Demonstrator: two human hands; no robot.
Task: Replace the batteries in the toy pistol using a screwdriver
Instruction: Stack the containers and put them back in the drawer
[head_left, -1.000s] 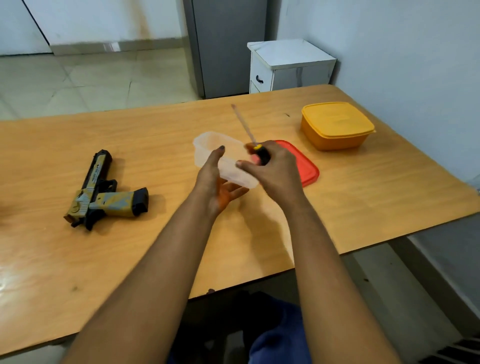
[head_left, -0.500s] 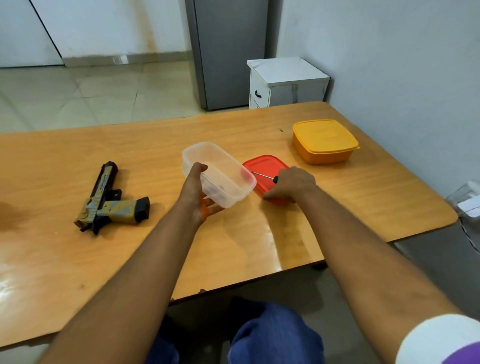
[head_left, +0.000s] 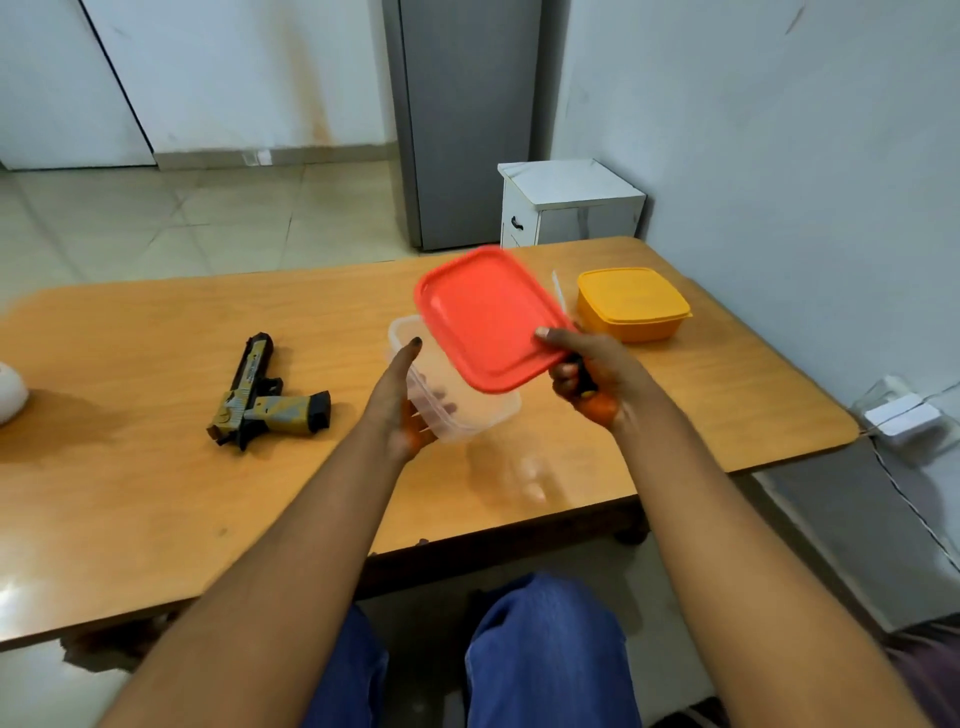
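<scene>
The toy pistol, tan and black, lies on its side on the wooden table, left of my hands. My left hand grips the side of a clear plastic container held just above the table. My right hand holds a red lid tilted over the container, together with the screwdriver. The screwdriver's black handle sits in my palm and its thin shaft sticks up behind the lid. No batteries are visible.
An orange lidded box stands at the table's far right. A white rounded object sits at the left edge. A white cabinet and a grey fridge stand behind the table. A white adapter lies on the floor at right.
My right hand, still holding the screwdriver, picked the red lid up off the table and raised it over the clear container. My left hand kept hold of the container.
</scene>
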